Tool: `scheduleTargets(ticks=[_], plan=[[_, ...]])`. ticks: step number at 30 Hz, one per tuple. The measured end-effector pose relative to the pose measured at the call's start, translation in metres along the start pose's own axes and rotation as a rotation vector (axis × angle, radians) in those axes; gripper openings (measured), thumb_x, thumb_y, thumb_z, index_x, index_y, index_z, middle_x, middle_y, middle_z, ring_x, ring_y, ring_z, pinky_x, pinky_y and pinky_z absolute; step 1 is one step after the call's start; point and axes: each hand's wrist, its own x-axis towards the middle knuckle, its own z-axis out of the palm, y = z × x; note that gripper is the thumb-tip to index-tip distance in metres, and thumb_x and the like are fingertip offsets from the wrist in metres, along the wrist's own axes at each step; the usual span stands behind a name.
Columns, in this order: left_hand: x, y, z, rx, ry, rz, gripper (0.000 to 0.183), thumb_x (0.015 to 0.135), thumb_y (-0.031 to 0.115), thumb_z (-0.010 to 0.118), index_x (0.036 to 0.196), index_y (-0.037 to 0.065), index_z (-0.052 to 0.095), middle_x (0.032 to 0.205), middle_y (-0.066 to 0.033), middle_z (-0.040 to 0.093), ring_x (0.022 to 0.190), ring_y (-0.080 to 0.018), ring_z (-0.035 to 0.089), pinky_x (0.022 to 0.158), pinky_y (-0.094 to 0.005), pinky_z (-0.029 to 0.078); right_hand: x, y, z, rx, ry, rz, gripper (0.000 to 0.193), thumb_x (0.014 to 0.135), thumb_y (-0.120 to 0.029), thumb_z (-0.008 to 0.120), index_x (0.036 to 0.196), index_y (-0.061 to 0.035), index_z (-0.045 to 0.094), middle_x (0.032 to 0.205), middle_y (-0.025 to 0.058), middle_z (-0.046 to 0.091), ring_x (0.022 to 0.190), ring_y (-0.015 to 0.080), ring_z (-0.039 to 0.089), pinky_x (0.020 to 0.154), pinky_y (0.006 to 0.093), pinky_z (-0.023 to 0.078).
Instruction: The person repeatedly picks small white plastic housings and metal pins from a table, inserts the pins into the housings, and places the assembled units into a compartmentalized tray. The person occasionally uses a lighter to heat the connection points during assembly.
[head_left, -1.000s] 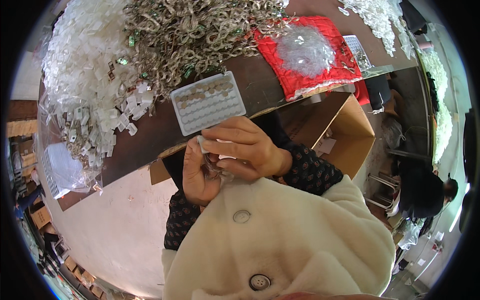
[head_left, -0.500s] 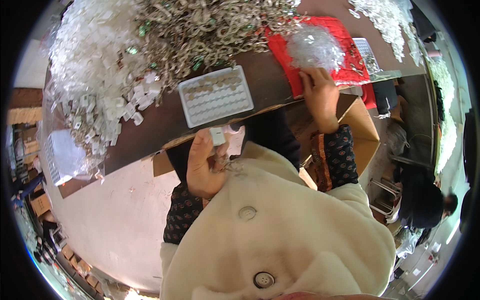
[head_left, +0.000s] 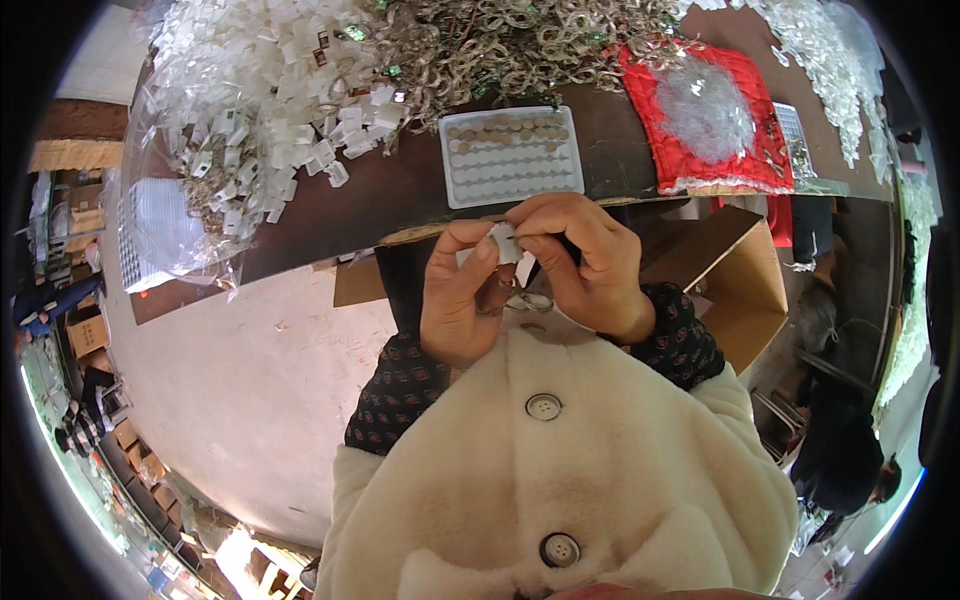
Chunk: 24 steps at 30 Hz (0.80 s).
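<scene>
Over the table's front edge my two hands meet around a small white plastic case (head_left: 503, 243). My left hand (head_left: 460, 295) is closed on it, thumb against its side. Below the case, loops of silvery metal chain (head_left: 530, 300) hang by the left fingers. The fingers of my right hand (head_left: 592, 265) are pinched together at the case's right edge; whatever they hold there is too small to make out. Just beyond both hands lies a white tray (head_left: 515, 185) of round pockets, with flat round discs (head_left: 500, 130) in its far rows.
White plastic cases (head_left: 235, 90) are heaped at the left, beside a pile of metal chains (head_left: 510, 50). Thin clear plastic pieces (head_left: 705, 110) lie on a red quilted cloth (head_left: 672, 170) at the right. Below the table edge stands an open cardboard box (head_left: 750, 275).
My right hand has left the clear pieces on the red cloth and come to the white case. My left hand has risen slightly with the case. The view has shifted left.
</scene>
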Motion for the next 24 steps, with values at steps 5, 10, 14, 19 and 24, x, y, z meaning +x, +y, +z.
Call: scheduleTargets(ticks=[5, 10, 14, 19, 24], plan=[[0.000, 0.001, -0.003, 0.008, 0.057, 0.009, 0.013, 0.096, 0.012, 0.065, 0.108, 0.010, 0.060, 0.092, -0.0010, 0.065, 0.069, -0.0028, 0.055, 0.054, -0.0143, 0.039, -0.002, 0.004, 0.000, -0.087, -0.037, -0.049, 0.017, 0.085, 0.006, 0.067, 0.100, -0.0010, 0.063, 0.101, 0.0141, 0.068, 0.085, 0.0290, 0.068, 0.072, 0.0333, 0.056], [0.000, 0.003, -0.005, 0.073, 0.061, 0.019, 0.013, 0.095, 0.011, 0.067, 0.106, 0.009, 0.060, 0.090, -0.0023, 0.066, 0.065, -0.0015, 0.054, 0.050, -0.0140, 0.035, -0.003, 0.005, -0.007, -0.074, -0.092, -0.030, 0.021, 0.082, 0.009, 0.069, 0.100, -0.0018, 0.064, 0.102, 0.0144, 0.070, 0.087, 0.0256, 0.070, 0.075, 0.0318, 0.056], [0.000, 0.003, -0.005, 0.054, -0.031, 0.023, 0.014, 0.094, 0.010, 0.069, 0.105, 0.008, 0.060, 0.091, -0.0033, 0.067, 0.066, -0.0020, 0.054, 0.051, -0.0142, 0.035, -0.001, 0.006, -0.010, -0.101, -0.134, -0.070, 0.019, 0.082, 0.008, 0.070, 0.097, -0.0021, 0.064, 0.102, 0.0131, 0.070, 0.087, 0.0247, 0.070, 0.074, 0.0309, 0.056], [0.005, 0.007, -0.007, 0.155, -0.001, -0.046, 0.016, 0.098, 0.018, 0.062, 0.108, 0.008, 0.058, 0.091, -0.0046, 0.064, 0.071, -0.0073, 0.055, 0.049, -0.0161, 0.034, 0.013, 0.016, -0.026, 0.041, -0.235, 0.059, 0.013, 0.082, 0.002, 0.072, 0.093, -0.0030, 0.065, 0.096, 0.0120, 0.069, 0.082, 0.0279, 0.068, 0.071, 0.0339, 0.054], [0.010, 0.011, -0.009, -0.009, -0.037, -0.070, 0.033, 0.103, 0.034, 0.044, 0.117, 0.007, 0.055, 0.098, -0.0105, 0.056, 0.072, -0.0177, 0.053, 0.047, -0.0220, 0.033, 0.050, 0.044, -0.036, -0.574, 0.108, 0.117, 0.023, 0.081, -0.018, 0.076, 0.095, -0.0023, 0.067, 0.094, 0.0138, 0.068, 0.089, 0.0329, 0.065, 0.076, 0.0414, 0.052]])
